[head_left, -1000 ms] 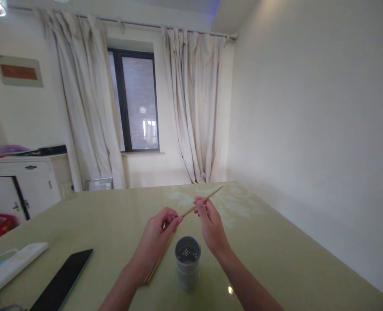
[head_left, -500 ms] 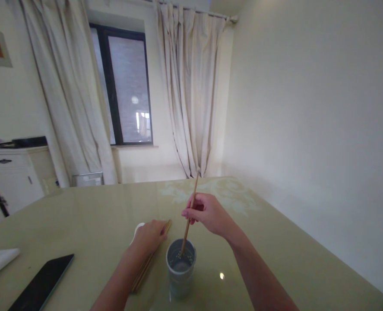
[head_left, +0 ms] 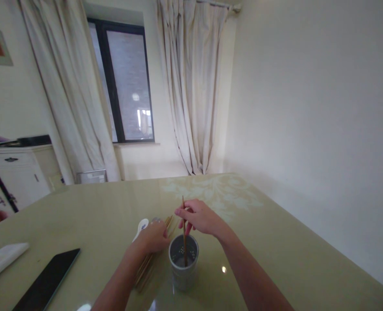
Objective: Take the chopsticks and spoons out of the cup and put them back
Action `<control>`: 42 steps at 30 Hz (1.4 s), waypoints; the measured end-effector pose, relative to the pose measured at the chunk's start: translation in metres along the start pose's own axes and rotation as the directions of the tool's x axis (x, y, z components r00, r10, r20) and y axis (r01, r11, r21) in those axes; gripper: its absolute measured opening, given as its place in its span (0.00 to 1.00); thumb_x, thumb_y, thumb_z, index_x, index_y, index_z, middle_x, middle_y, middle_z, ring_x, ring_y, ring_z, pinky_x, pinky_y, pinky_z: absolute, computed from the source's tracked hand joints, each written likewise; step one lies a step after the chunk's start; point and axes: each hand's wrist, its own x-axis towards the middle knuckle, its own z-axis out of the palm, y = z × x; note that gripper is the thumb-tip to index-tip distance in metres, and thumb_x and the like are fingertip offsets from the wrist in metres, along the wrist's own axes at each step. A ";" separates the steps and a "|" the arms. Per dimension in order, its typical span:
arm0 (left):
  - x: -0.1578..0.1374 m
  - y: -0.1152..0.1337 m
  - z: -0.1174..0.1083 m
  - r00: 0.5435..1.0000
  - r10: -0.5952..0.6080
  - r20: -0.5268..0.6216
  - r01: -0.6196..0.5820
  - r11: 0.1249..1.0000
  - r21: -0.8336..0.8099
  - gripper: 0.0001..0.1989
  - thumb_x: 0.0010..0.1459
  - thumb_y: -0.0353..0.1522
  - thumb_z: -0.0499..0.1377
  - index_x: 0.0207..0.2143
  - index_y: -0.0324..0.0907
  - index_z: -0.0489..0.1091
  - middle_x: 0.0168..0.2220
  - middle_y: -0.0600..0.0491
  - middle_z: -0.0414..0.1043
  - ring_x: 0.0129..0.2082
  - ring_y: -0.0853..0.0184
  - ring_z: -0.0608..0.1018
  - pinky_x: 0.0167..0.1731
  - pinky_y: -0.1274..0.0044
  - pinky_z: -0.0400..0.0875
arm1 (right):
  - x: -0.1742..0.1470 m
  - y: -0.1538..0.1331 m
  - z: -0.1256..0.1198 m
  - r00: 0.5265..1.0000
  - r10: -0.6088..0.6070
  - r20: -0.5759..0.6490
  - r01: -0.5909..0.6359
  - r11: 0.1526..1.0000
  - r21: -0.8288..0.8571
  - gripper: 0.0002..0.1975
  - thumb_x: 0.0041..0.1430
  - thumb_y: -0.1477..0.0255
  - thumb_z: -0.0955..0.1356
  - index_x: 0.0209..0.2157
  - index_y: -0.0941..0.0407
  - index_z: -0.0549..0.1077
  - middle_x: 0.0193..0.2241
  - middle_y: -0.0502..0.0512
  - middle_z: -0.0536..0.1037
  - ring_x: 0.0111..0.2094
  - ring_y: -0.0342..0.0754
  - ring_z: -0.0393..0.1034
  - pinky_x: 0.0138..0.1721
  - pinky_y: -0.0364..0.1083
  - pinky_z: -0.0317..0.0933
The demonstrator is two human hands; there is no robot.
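Chopstick (head_left: 185, 244): near upright, lower end inside a grey perforated utensil holder; whether the tip touches bottom, cannot tell. Glossy greenish table (head_left: 97, 220) beneath everything, near edge out of frame. Dark flat device (head_left: 49, 276) at left, cut off below. Right hand (head_left: 199, 216) above the holder, thumb and fingers closed on the chopstick, lower fingers loosely bent. Left hand (head_left: 154, 236) curled over a chopstick bundle; fingertips hidden, grip cannot be told. Utensil holder (head_left: 184, 278) stands right of the bundle (head_left: 142, 272), whose middle the left hand covers. White spoon (head_left: 142, 224) beyond, partly hidden.
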 end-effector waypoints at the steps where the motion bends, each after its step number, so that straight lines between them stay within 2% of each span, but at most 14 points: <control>1: 0.000 -0.002 -0.005 1.000 0.012 -0.016 -0.013 1.000 -0.014 0.13 0.53 0.39 0.63 0.22 0.44 0.67 0.26 0.51 0.76 0.32 0.59 0.79 0.32 0.74 0.65 | 0.000 -0.001 -0.002 0.998 -0.031 -0.046 0.030 0.999 -0.019 0.12 0.69 0.62 0.68 0.38 0.58 0.76 0.32 0.56 0.84 0.21 0.43 0.77 0.23 0.40 0.62; 4: -0.005 -0.008 -0.031 0.994 0.067 -0.090 -0.086 0.972 -0.218 0.12 0.59 0.41 0.57 0.26 0.44 0.65 0.27 0.51 0.78 0.28 0.63 0.78 0.30 0.75 0.66 | -0.004 -0.010 -0.009 0.934 -0.153 -0.323 0.121 0.986 -0.117 0.16 0.65 0.60 0.72 0.46 0.57 0.78 0.41 0.57 0.84 0.22 0.41 0.75 0.26 0.41 0.64; 7: -0.023 -0.001 -0.065 0.969 0.145 -0.202 -0.234 0.807 -0.542 0.15 0.64 0.46 0.55 0.33 0.44 0.65 0.27 0.52 0.79 0.24 0.66 0.76 0.27 0.76 0.67 | -0.011 -0.025 -0.011 0.815 -0.272 -0.512 0.211 0.962 -0.175 0.15 0.67 0.58 0.70 0.44 0.56 0.79 0.40 0.55 0.83 0.25 0.41 0.71 0.28 0.42 0.64; 10: -0.047 0.026 -0.087 0.896 0.240 -0.374 -0.434 0.654 -0.620 0.16 0.65 0.47 0.58 0.36 0.44 0.67 0.26 0.56 0.76 0.24 0.70 0.73 0.26 0.79 0.64 | -0.018 -0.039 -0.004 0.830 -0.314 -0.461 0.325 0.944 -0.058 0.16 0.69 0.57 0.68 0.44 0.55 0.79 0.35 0.53 0.82 0.26 0.42 0.71 0.27 0.42 0.63; 14: -0.066 0.064 -0.093 0.838 0.332 -0.433 -0.545 0.524 -0.654 0.14 0.66 0.44 0.59 0.38 0.43 0.70 0.31 0.54 0.77 0.29 0.69 0.75 0.31 0.78 0.68 | -0.025 -0.051 0.003 0.855 -0.330 -0.400 0.416 0.897 0.150 0.15 0.68 0.58 0.69 0.39 0.56 0.77 0.28 0.51 0.77 0.26 0.43 0.71 0.24 0.41 0.64; 16: -0.064 0.068 -0.092 0.839 0.308 -0.448 -0.540 0.579 -0.611 0.15 0.66 0.45 0.57 0.37 0.43 0.71 0.31 0.54 0.77 0.30 0.68 0.75 0.32 0.77 0.68 | -0.029 -0.054 -0.001 0.835 -0.337 -0.436 0.445 0.879 0.172 0.15 0.67 0.57 0.69 0.36 0.56 0.75 0.28 0.51 0.77 0.27 0.45 0.73 0.26 0.41 0.66; 18: -0.055 0.058 -0.087 0.854 0.253 -0.454 -0.481 0.716 -0.506 0.18 0.68 0.46 0.54 0.33 0.43 0.71 0.29 0.54 0.76 0.29 0.67 0.74 0.31 0.76 0.67 | -0.033 -0.055 -0.011 0.792 -0.347 -0.501 0.465 0.876 0.127 0.15 0.68 0.57 0.69 0.35 0.56 0.74 0.28 0.51 0.77 0.28 0.45 0.74 0.27 0.41 0.67; 21: -0.035 0.031 -0.073 0.927 0.159 -0.339 -0.255 0.931 -0.262 0.15 0.67 0.40 0.53 0.31 0.43 0.72 0.30 0.52 0.78 0.31 0.65 0.76 0.33 0.75 0.65 | -0.037 -0.053 -0.026 0.742 -0.360 -0.566 0.435 0.900 -0.001 0.15 0.69 0.59 0.68 0.33 0.55 0.73 0.24 0.50 0.75 0.26 0.44 0.72 0.27 0.42 0.66; 23: -0.023 0.014 -0.057 0.979 0.075 -0.188 -0.085 0.995 -0.044 0.10 0.64 0.35 0.55 0.34 0.43 0.74 0.36 0.49 0.81 0.36 0.62 0.79 0.36 0.74 0.65 | -0.035 -0.048 -0.032 0.770 -0.342 -0.538 0.361 0.930 -0.075 0.14 0.69 0.61 0.68 0.32 0.55 0.73 0.22 0.48 0.74 0.24 0.44 0.71 0.28 0.42 0.65; 26: -0.012 -0.001 -0.031 0.999 -0.017 -0.044 0.024 0.988 0.153 0.08 0.61 0.31 0.56 0.38 0.44 0.77 0.42 0.47 0.82 0.42 0.60 0.81 0.38 0.73 0.66 | -0.028 -0.037 -0.032 0.853 -0.284 -0.437 0.244 0.959 -0.145 0.12 0.67 0.66 0.69 0.30 0.55 0.74 0.21 0.48 0.75 0.24 0.44 0.72 0.28 0.42 0.63; 30: -0.006 -0.007 -0.011 1.000 -0.029 0.009 0.027 0.982 0.187 0.08 0.57 0.30 0.60 0.39 0.45 0.77 0.44 0.47 0.81 0.45 0.59 0.81 0.40 0.74 0.68 | -0.016 -0.022 -0.022 0.932 -0.194 -0.307 0.144 0.973 -0.179 0.04 0.63 0.70 0.72 0.33 0.56 0.76 0.24 0.49 0.79 0.24 0.44 0.75 0.29 0.42 0.64; 33: -0.003 -0.008 -0.007 0.999 -0.042 0.029 0.035 0.976 0.214 0.08 0.56 0.32 0.61 0.39 0.44 0.77 0.45 0.46 0.81 0.46 0.57 0.81 0.41 0.72 0.69 | -0.011 -0.015 -0.014 0.966 -0.136 -0.220 0.088 0.973 -0.213 0.06 0.65 0.71 0.70 0.32 0.56 0.76 0.25 0.50 0.81 0.22 0.43 0.75 0.27 0.41 0.64; 38: -0.005 -0.004 -0.006 0.999 -0.027 0.038 0.018 0.975 0.221 0.08 0.54 0.31 0.61 0.38 0.43 0.76 0.46 0.45 0.80 0.46 0.56 0.81 0.40 0.72 0.70 | -0.006 -0.010 -0.003 0.990 -0.073 -0.121 0.035 0.957 -0.289 0.16 0.70 0.71 0.64 0.28 0.57 0.76 0.26 0.54 0.84 0.20 0.42 0.74 0.24 0.40 0.61; 42: -0.008 0.002 -0.004 0.999 0.027 0.042 -0.034 0.984 0.176 0.03 0.54 0.32 0.60 0.30 0.43 0.75 0.37 0.46 0.80 0.38 0.57 0.81 0.34 0.73 0.68 | -0.006 -0.008 -0.002 0.994 -0.044 -0.098 0.015 0.960 -0.281 0.18 0.71 0.69 0.63 0.29 0.57 0.77 0.27 0.55 0.85 0.20 0.42 0.74 0.24 0.40 0.61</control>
